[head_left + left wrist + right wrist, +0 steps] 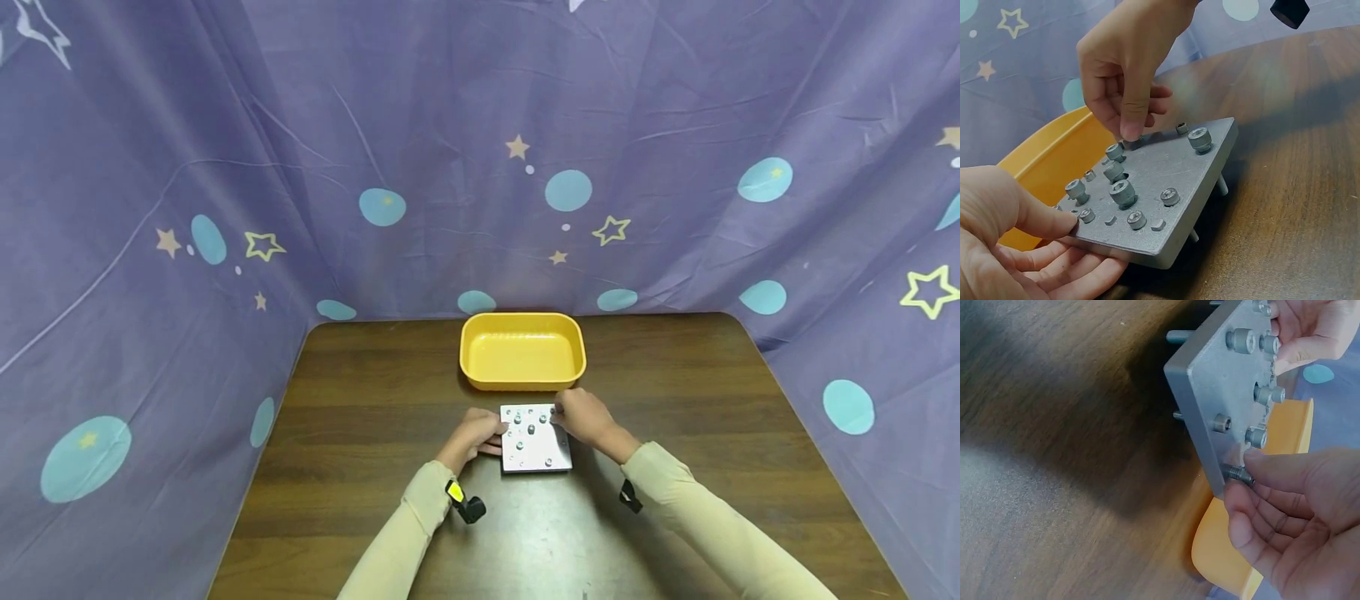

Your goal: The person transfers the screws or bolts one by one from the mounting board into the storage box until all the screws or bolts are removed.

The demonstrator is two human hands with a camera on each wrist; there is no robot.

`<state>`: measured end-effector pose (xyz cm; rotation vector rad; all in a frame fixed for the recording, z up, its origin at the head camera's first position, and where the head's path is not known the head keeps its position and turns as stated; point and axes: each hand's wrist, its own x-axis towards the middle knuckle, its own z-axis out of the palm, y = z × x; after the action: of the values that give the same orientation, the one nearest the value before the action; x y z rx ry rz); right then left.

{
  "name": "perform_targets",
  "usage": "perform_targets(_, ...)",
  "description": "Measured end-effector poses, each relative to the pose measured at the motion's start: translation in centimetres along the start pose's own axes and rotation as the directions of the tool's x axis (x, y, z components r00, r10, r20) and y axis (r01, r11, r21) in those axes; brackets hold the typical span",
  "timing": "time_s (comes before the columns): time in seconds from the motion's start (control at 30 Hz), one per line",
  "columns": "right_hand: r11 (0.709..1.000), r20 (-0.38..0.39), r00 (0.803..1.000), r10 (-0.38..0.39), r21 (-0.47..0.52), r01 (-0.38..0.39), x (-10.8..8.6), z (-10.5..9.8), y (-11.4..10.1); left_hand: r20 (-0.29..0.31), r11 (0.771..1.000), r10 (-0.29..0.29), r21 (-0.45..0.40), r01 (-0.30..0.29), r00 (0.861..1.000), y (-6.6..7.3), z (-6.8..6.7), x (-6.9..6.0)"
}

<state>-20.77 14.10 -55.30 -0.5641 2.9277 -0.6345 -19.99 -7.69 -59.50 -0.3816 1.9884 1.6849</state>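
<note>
A silver metal plate (542, 450) carries several socket-head bolts (1124, 194) of different sizes on its top face, and a few shanks (1222, 185) stick out below it. The left hand (474, 432) grips the plate's left edge, thumb on top and fingers beneath, as the left wrist view shows. At the plate's far right corner the right hand (587, 417) pinches a small threaded screw (1239, 475) between thumb and index finger. This screw stands in the plate with some thread exposed. In the left wrist view the right fingertips mostly hide it.
Just beyond the plate, a yellow plastic bin (522, 385) stands on the brown wooden table (375, 417). A purple curtain (450, 100) with stars and dots surrounds the table's back and sides. Both wrists wear black straps, a small camera (471, 508) on the left one.
</note>
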Motion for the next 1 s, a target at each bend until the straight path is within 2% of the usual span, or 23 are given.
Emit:
perform_targets(0.17,0.999,0.030,0.999,-0.010,0.036,0.009,-0.01,-0.23,0.07,0.009,1.000,-0.003,0.004,0.003,1.000,-0.11,-0.07,-0.03)
perform_targets(0.3,0.996,0.039,0.999,0.037,0.078,-0.040,0.13,-0.42,0.16,0.013,1.000,0.007,0.011,-0.007,1.000,-0.20,-0.14,-0.05)
perform_targets(0.47,0.997,0.033,0.997,0.067,0.022,-0.068,0.21,-0.33,0.28,0.010,1.000,0.023,0.020,-0.023,1.000,-0.07,-0.15,-0.15)
perform_targets(0.6,1.000,0.039,0.999,0.022,-0.014,-0.022,0.19,-0.10,0.25,-0.003,0.999,0.018,0.030,-0.017,1.000,0.16,-0.19,-0.19)
perform_targets(0.7,1.000,0.045,0.999,-0.012,0.002,0.012,0.14,-0.20,0.25,-0.005,1.000,0.008,0.029,-0.008,1.000,0.28,-0.20,-0.19)
perform_targets(0.87,0.998,0.033,0.998,0.056,0.031,-0.057,0.06,-0.32,0.24,-0.001,1.000,0.016,0.018,-0.016,1.000,0.24,-0.18,-0.18)
perform_targets(1.0,0.997,0.058,0.995,0.076,-0.007,-0.076,0.01,-0.24,0.15,0.010,0.999,0.032,0.006,-0.032,0.999,-0.12,-0.18,-0.20)
